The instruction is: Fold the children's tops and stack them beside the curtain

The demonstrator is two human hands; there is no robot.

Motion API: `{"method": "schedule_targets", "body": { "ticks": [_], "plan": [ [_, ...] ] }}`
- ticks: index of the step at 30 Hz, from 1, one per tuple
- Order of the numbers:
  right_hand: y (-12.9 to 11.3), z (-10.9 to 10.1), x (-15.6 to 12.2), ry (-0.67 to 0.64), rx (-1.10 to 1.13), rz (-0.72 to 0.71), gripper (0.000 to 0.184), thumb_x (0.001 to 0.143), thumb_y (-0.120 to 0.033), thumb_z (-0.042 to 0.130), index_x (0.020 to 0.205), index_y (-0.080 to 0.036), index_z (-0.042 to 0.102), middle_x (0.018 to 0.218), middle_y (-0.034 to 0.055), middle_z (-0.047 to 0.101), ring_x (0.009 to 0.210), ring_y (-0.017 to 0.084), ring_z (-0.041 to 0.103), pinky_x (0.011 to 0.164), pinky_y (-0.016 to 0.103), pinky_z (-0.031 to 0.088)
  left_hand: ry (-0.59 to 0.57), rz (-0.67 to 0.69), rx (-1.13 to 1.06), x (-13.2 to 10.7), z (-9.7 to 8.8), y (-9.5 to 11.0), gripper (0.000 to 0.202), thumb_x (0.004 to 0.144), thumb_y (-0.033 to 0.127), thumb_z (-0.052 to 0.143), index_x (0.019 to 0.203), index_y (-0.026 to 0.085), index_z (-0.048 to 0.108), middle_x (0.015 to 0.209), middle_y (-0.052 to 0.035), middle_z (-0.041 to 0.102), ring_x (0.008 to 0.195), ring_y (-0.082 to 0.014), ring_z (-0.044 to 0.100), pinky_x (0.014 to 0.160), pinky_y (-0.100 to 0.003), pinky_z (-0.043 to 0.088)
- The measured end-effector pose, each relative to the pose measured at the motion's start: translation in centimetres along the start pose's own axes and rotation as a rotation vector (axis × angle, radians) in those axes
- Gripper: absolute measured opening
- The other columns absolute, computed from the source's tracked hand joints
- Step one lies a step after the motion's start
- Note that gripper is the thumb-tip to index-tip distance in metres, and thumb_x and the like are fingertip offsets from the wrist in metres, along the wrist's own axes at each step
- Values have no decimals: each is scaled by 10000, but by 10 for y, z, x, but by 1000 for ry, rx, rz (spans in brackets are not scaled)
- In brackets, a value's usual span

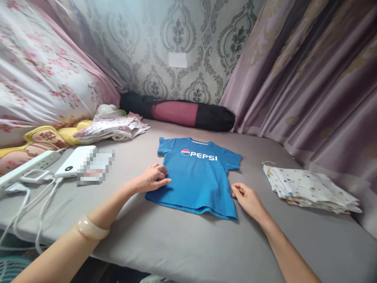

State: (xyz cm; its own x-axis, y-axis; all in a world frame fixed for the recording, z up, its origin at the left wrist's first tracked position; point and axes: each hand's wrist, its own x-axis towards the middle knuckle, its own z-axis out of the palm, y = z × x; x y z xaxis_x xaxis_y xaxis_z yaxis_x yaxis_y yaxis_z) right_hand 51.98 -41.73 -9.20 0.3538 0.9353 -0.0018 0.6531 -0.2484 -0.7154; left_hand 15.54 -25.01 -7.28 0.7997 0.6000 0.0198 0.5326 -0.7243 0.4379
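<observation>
A blue short-sleeved T-shirt with a white PEPSI print lies spread out on the grey bed sheet, its collar facing away from me and its hem towards me. At its left side edge, my left hand rests with curled fingers on the fabric, the thumb stretched along the front. My right hand pinches the right side edge, thumb and forefinger together, a little above the hem. Beneath the fingers of both hands the cloth is partly hidden.
Folded white printed cloths lie at right. On the left are a power strip, a white power bank, cables and a blurred-out item. Crumpled clothes sit behind them. A black and maroon rolled bag lies along the wall.
</observation>
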Motion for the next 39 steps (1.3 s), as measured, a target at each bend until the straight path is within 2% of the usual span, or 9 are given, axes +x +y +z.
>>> {"method": "schedule_targets", "body": {
  "ticks": [8, 13, 16, 20, 23, 28, 33, 36, 39],
  "plan": [
    [2, 5, -9, -45, 55, -16, 355, 851, -520, 456, 843, -207, 623, 685, 32, 678, 663, 182, 649, 683, 294, 484, 52, -67, 2, -33, -1, -11, 489, 865, 629, 476, 660, 203, 599, 1113, -54, 604, 987, -216, 544, 917, -363, 410],
    [-1, 7, -16, -87, 166, -3, 367, 861, -538, 490, 896, -196, 618, 652, 9, 646, 576, 153, 603, 571, 259, 458, 126, -100, 111, -25, 5, 3, 406, 879, 605, 470, 811, 232, 614, 1043, -48, 635, 999, -246, 521, 894, -405, 394],
    [-6, 8, -20, -114, 246, 57, 383, 860, -567, 504, 924, -200, 594, 511, -53, 539, 425, 117, 505, 448, 226, 386, 208, -12, 124, -5, 16, 38, 326, 934, 522, 441, 957, 242, 606, 1060, -52, 644, 1023, -242, 520, 901, -405, 374],
    [-15, 9, -24, -121, 443, 117, 435, 843, -615, 528, 943, -193, 564, 571, -55, 571, 384, 75, 481, 387, 186, 327, 94, 238, 53, 23, 40, 113, 267, 955, 455, 469, 1072, 240, 576, 1098, -57, 641, 1046, -226, 541, 897, -379, 373],
    [-22, 8, -27, -153, 592, 164, 470, 837, -639, 528, 971, -189, 549, 706, -12, 650, 404, 64, 516, 350, 162, 287, 7, 303, 33, 40, 62, 164, 414, 864, 454, 626, 1176, 212, 499, 1093, -72, 627, 1012, -244, 563, 857, -373, 411],
    [-23, 2, -24, -249, 701, 184, 400, 870, -573, 528, 991, -192, 553, 825, 31, 697, 525, 91, 624, 405, 159, 394, 66, 213, -2, 52, 93, 190, 484, 830, 186, 585, 1265, 192, 372, 1104, -88, 571, 982, -234, 577, 807, -342, 472],
    [-8, -9, 4, -106, 394, 45, 221, 914, -398, 501, 980, -201, 576, 918, 55, 720, 551, 104, 620, 463, 204, 443, 232, 140, -123, 53, 108, 176, 377, 860, 132, 438, 1223, 199, 359, 1080, -93, 578, 989, -215, 586, 823, -328, 494],
    [-1, -16, 29, 78, -8, -142, 165, 887, -225, 515, 1022, -211, 610, 1002, 49, 701, 701, 130, 646, 697, 272, 517, 320, 86, -188, 53, 115, 173, 291, 898, 236, 472, 1174, 200, 389, 1026, -84, 603, 952, -218, 604, 817, -338, 502],
    [1, -17, 50, 105, -342, -300, 298, 881, -144, 495, 1147, -215, 608, 1198, 74, 622, 938, 168, 637, 875, 295, 482, 369, 41, -227, 52, 118, 175, 251, 896, 264, 507, 1127, 217, 422, 985, -61, 610, 908, -206, 615, 797, -325, 507]
  ]
}}
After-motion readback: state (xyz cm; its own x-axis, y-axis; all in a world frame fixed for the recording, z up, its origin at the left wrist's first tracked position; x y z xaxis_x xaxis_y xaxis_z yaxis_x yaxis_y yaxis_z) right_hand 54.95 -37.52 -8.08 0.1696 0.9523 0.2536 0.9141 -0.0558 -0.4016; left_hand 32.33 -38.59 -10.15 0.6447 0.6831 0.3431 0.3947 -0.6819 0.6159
